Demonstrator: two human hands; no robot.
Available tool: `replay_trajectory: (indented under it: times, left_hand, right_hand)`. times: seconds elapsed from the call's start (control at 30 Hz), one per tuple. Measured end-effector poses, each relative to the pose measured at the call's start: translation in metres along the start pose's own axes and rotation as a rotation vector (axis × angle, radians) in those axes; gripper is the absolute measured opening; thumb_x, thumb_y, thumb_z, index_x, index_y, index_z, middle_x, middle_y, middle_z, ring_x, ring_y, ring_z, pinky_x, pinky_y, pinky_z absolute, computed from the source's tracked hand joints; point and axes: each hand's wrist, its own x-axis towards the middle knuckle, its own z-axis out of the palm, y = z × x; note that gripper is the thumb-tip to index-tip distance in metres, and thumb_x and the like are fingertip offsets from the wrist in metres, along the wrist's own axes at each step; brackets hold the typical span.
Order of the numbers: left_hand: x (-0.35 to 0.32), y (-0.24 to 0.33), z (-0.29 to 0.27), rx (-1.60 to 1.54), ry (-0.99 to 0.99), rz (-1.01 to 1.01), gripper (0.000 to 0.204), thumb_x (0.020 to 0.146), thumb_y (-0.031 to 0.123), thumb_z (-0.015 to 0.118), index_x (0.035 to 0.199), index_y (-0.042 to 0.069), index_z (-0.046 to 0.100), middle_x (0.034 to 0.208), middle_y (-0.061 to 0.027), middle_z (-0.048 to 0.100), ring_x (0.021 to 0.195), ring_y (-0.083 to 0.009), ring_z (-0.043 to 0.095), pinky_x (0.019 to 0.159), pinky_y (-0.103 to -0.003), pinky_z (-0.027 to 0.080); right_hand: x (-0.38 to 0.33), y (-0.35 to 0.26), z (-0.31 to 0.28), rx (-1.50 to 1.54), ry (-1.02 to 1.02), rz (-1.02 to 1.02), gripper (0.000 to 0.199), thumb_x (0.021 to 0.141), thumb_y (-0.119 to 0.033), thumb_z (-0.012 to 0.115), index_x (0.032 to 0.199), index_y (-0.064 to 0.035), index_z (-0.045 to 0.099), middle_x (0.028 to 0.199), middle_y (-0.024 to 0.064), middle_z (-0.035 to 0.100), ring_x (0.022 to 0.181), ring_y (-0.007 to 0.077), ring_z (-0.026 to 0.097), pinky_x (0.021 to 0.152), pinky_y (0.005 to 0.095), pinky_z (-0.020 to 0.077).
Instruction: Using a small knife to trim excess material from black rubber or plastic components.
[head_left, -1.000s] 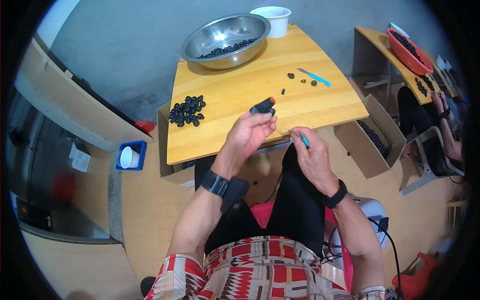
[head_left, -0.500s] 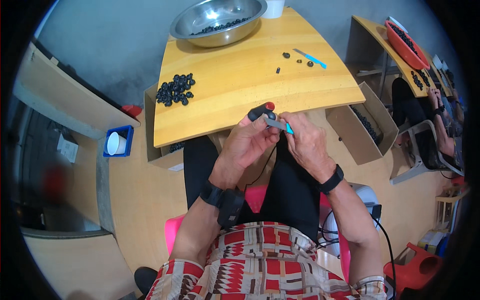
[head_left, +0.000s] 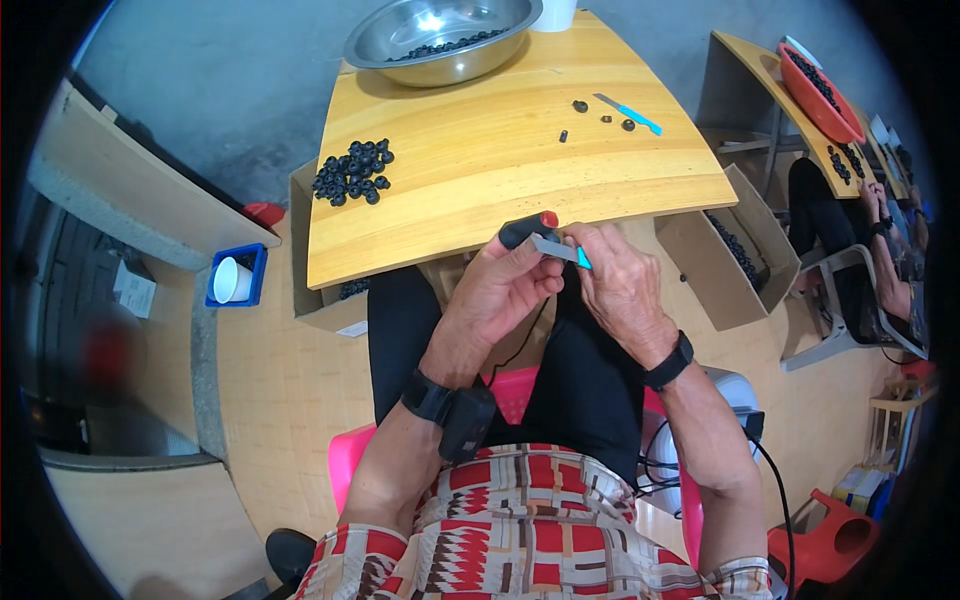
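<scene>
In front of the table's near edge, my left hand [head_left: 503,288] is closed, with a black cylinder with a red end [head_left: 528,228] along its upper side. Whether that cylinder is held or worn on a finger I cannot tell. A dark rounded piece shows just beyond the blade, partly hidden. My right hand [head_left: 622,283] is wrapped round a small knife with a turquoise handle [head_left: 584,258]. Its blade [head_left: 553,247] lies across, close to my left thumb. On the table [head_left: 480,160] sit a pile of black rubber-looking parts [head_left: 352,172], several loose ones and another turquoise knife [head_left: 640,120].
A steel basin [head_left: 450,68] of black parts stands at the far edge, with a white container [head_left: 555,14] beside it. Cardboard boxes [head_left: 715,272] flank the table. At left, a white cup [head_left: 233,281] sits in a blue tray [head_left: 262,262]. Another person [head_left: 890,240] works at right.
The knife blade has tilted and shows broader between my hands. My hands stay close together, and the view has shifted slightly.
</scene>
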Motion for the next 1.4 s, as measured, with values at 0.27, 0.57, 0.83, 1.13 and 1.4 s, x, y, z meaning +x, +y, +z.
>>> replay_trajectory:
  times: [0.27, 0.57, 0.83, 1.13, 1.4]
  left_hand:
    - [-0.002, -0.002, 0.003, 0.011, 0.030, -0.020, 0.035, 0.081, 0.014, 0.065, 0.112, 0.004, 0.052, 0.092, -0.0059, 0.061, 0.078, -0.0135, 0.059, 0.071, -0.027, 0.049]
    - [-0.006, -0.002, 0.002, 0.080, 0.025, 0.024, 0.023, 0.085, 0.013, 0.059, 0.105, 0.002, 0.057, 0.090, -0.0066, 0.062, 0.076, -0.0129, 0.060, 0.070, -0.029, 0.051]
    - [-0.015, 0.001, 0.008, 0.049, -0.091, -0.007, 0.025, 0.082, 0.010, 0.063, 0.105, 0.002, 0.056, 0.088, -0.0065, 0.060, 0.080, -0.0157, 0.057, 0.073, -0.029, 0.049]
    - [-0.006, -0.004, 0.013, 0.030, 0.101, 0.112, 0.023, 0.083, 0.002, 0.059, 0.105, 0.004, 0.057, 0.101, -0.0081, 0.060, 0.095, -0.0185, 0.057, 0.086, -0.033, 0.046]
    - [-0.007, 0.000, 0.010, -0.004, 0.073, 0.040, 0.027, 0.088, 0.018, 0.055, 0.112, 0.005, 0.051, 0.100, -0.0069, 0.059, 0.091, -0.0163, 0.057, 0.082, -0.033, 0.047]
  right_hand:
    - [-0.001, 0.000, 0.000, -0.004, -0.003, -0.002, 0.024, 0.075, -0.009, 0.061, 0.098, -0.0099, 0.056, 0.080, 0.0092, 0.056, 0.061, 0.0291, 0.060, 0.049, 0.0388, 0.0461]
    - [0.000, 0.002, 0.002, 0.028, -0.014, -0.008, 0.024, 0.074, -0.007, 0.060, 0.098, -0.0093, 0.055, 0.079, 0.0101, 0.057, 0.060, 0.0301, 0.059, 0.049, 0.0395, 0.0469]
    - [0.000, 0.023, 0.009, 0.001, 0.000, 0.136, 0.024, 0.075, 0.000, 0.056, 0.098, -0.0056, 0.056, 0.078, 0.0134, 0.059, 0.065, 0.0362, 0.058, 0.055, 0.0437, 0.0472]
    - [0.005, -0.017, -0.003, 0.852, 0.041, 0.326, 0.020, 0.082, -0.012, 0.062, 0.099, -0.0006, 0.061, 0.081, 0.0121, 0.062, 0.074, 0.0161, 0.062, 0.064, 0.0261, 0.0476]
    - [0.009, -0.014, -0.003, 0.684, -0.007, 0.157, 0.021, 0.079, -0.004, 0.062, 0.100, -0.0024, 0.061, 0.079, 0.0112, 0.060, 0.070, 0.0188, 0.061, 0.062, 0.0276, 0.0477]
